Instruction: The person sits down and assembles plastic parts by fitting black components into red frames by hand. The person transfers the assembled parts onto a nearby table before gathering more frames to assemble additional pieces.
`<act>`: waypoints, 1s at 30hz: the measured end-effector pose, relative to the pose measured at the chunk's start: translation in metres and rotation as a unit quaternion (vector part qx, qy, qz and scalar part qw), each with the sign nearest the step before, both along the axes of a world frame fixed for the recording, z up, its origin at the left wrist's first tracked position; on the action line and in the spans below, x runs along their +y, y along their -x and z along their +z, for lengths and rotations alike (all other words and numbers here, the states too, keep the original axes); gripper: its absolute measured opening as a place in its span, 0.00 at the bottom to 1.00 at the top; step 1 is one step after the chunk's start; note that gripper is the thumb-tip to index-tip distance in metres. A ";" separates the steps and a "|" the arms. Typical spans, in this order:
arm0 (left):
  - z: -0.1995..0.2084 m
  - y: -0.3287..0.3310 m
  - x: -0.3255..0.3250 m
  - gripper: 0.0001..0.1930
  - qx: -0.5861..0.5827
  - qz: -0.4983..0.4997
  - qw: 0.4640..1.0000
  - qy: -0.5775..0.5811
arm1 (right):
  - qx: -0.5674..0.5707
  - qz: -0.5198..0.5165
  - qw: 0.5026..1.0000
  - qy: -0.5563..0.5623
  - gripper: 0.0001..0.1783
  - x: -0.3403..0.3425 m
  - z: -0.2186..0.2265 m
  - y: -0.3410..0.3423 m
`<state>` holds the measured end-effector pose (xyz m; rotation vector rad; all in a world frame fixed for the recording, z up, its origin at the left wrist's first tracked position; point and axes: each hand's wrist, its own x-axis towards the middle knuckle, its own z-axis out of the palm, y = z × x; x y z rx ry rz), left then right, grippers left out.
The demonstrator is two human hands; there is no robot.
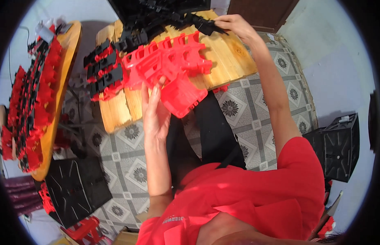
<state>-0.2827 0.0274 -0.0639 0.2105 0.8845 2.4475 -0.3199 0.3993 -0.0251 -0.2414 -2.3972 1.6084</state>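
While the left hand grips only an edge of the red plastic piece – just right of its thumb – it could tip and fall; farther right, the right hand pinches a black part, which may snag its neighbours.

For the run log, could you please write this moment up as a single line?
left hand: holds red plastic part | right hand: on black plastic piece | wooden table: red and black parts piled
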 end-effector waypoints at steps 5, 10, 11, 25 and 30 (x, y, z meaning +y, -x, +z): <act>-0.002 -0.003 0.009 0.44 -0.025 -0.012 1.000 0.001 | 0.272 0.141 0.907 -0.290 0.13 -0.108 0.027 -0.092; -0.006 -0.009 0.001 0.49 0.011 0.001 1.000 0.018 | 0.260 0.109 0.889 -0.361 0.16 -0.170 0.020 -0.115; -0.004 -0.012 0.000 0.49 0.012 0.004 1.000 0.018 | 0.263 0.111 0.888 -0.361 0.16 -0.172 0.019 -0.116; -0.001 -0.017 -0.009 0.49 0.042 -0.007 0.999 -0.008 | 0.328 0.071 0.829 -0.448 0.13 -0.205 0.022 -0.123; 0.002 -0.024 -0.008 0.49 0.033 0.009 0.999 0.018 | 0.333 0.056 0.811 -0.478 0.13 -0.220 0.025 -0.127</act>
